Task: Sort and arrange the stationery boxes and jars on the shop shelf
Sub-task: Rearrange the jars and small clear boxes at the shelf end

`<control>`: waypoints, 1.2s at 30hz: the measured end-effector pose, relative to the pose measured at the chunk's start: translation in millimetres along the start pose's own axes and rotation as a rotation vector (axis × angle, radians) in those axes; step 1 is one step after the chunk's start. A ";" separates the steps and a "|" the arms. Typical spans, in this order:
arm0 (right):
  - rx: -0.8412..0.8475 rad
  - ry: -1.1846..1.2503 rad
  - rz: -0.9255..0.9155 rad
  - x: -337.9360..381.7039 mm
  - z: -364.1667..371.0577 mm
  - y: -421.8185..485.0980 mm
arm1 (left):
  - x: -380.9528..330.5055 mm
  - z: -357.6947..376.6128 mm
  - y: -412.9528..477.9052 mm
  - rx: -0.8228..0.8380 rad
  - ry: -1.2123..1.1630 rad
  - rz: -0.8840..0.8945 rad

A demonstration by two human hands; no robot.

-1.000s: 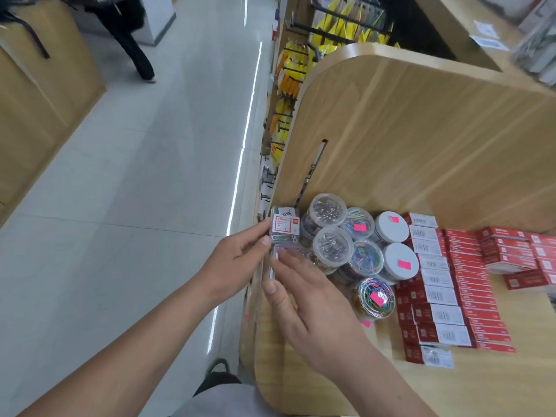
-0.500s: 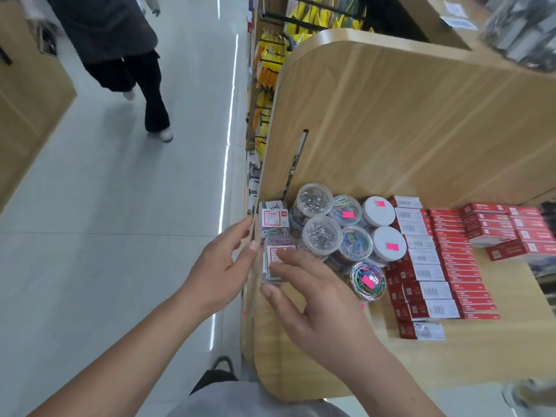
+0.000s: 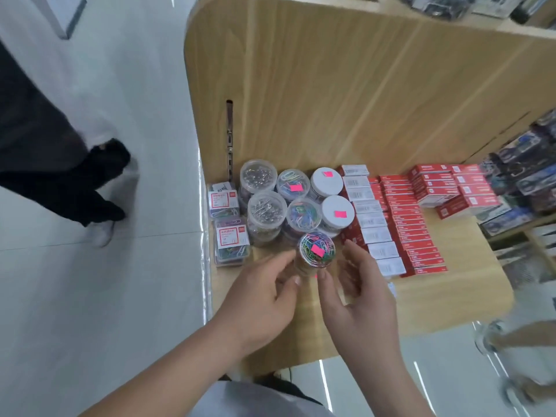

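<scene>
A clear jar of coloured paper clips [image 3: 316, 251] with a pink sticker stands at the front of a jar cluster on the wooden shelf [image 3: 451, 284]. My left hand [image 3: 264, 293] curls against the jar's left side, with fingertip and thumb touching it. On the jar's right, my right hand [image 3: 358, 293] is spread, its thumb at the jar's base and its fingers a little apart from it. Behind stand pin jars [image 3: 267, 209], more clip jars [image 3: 304, 216] and white-lidded jars [image 3: 337, 212]. Two clear clip boxes [image 3: 231, 245] lie at the left edge. Red staple boxes [image 3: 406, 224] fill rows on the right.
A wooden back panel [image 3: 361, 100] rises behind the shelf. Dark packaged goods [image 3: 520, 182] crowd the right end. A stack of red boxes [image 3: 442, 185] sits at the back right. A person in dark trousers [image 3: 60, 176] walks along the tiled aisle on the left.
Both hands left the clear clip box at the shelf's left edge and moved right to the front clip jar. The view tilted down, and the walking person came nearer.
</scene>
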State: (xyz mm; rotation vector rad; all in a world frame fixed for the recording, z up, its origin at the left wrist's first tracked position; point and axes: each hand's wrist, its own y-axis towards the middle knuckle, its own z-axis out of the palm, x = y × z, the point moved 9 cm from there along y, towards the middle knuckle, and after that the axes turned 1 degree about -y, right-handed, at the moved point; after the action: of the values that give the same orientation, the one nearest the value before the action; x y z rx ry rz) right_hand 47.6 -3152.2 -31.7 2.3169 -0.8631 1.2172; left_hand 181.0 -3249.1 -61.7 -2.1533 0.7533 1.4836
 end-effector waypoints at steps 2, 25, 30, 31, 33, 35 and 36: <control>0.092 -0.015 0.019 -2.9 8.2 9.2 | 2.7 4.2 5.9 -0.041 0.029 -0.002; 0.092 0.079 0.042 17.0 -9.7 25.0 | -7.8 -3.0 22.7 -0.028 -0.349 -0.111; 0.083 0.026 0.000 9.4 0.0 28.4 | -2.9 20.7 9.6 0.115 -0.447 -0.157; 0.078 -0.031 -0.025 10.7 -1.4 30.8 | -4.3 22.4 6.7 0.141 -0.440 -0.151; 0.083 -0.134 -0.079 14.2 -6.1 37.2 | -0.6 21.6 3.3 0.146 -0.360 -0.143; 0.122 -0.246 -0.104 16.6 -8.2 44.0 | 15.6 14.3 2.8 0.063 -0.225 -0.169; 0.152 -0.266 -0.094 15.8 -4.9 46.6 | 24.3 8.1 2.4 0.003 -0.182 -0.192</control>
State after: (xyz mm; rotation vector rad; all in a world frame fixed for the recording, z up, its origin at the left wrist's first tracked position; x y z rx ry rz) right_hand 20.2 -3189.1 -13.5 2.6533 -0.7584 0.9808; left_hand 180.6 -3250.8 -87.4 -1.9925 0.4721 1.5478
